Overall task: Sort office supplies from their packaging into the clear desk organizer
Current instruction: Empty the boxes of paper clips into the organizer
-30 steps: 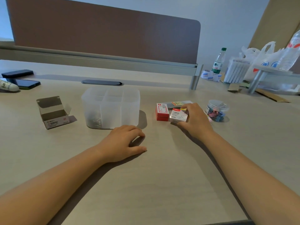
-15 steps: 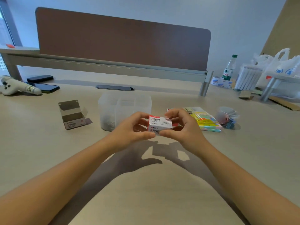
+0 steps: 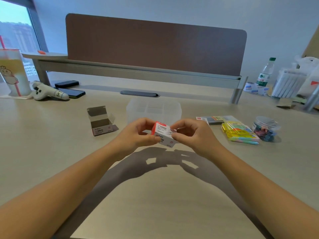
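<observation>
**Two hands, one closed box of paper clips**

Both hands held one small red-and-white box above the desk, just in front of the clear organizer. The left hand gripped the box's left end, thumb on the near face and fingers curled behind. The right hand pinched the box's right end between thumb and fingertips. The box was tilted, its red end up and to the left.

The single organizer stood on the desk behind the hands, its inner dividers faintly visible. To its left sat one empty box with its flaps open. To the right lay one flat grey packet, one stack of sticky notes in yellow, green and pink, and one round clear tub of coloured clips.

At the far left were two dark phones, one white plush toy and one tall cup. One water bottle stood far right.
</observation>
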Demonstrator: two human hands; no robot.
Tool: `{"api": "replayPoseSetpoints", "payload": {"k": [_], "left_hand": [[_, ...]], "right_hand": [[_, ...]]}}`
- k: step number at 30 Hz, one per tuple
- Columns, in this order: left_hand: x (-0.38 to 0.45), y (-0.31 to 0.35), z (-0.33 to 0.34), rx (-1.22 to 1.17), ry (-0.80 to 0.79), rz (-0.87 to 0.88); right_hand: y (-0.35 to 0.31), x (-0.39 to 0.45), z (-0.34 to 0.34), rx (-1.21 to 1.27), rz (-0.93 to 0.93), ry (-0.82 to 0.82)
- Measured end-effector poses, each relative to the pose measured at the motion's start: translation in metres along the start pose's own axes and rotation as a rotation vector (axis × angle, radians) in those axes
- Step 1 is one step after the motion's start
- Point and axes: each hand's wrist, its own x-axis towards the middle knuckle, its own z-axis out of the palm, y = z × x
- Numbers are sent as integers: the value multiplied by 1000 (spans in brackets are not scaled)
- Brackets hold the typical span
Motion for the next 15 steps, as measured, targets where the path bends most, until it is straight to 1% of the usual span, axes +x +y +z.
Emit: {"api": "replayPoseSetpoints", "payload": {"k": [4,9,15], "left_hand": [[1,-3,-4,-5,3,-14],[1,-3,-10,-17,-30,-33],[-1,-4,-16,-60,-56,-44]], "right_hand": [[-4,4,0,-180,-99,-53],[-10,9,-1,-280,-130,-112],[-18,12,4,-366,-179,-140]]}}
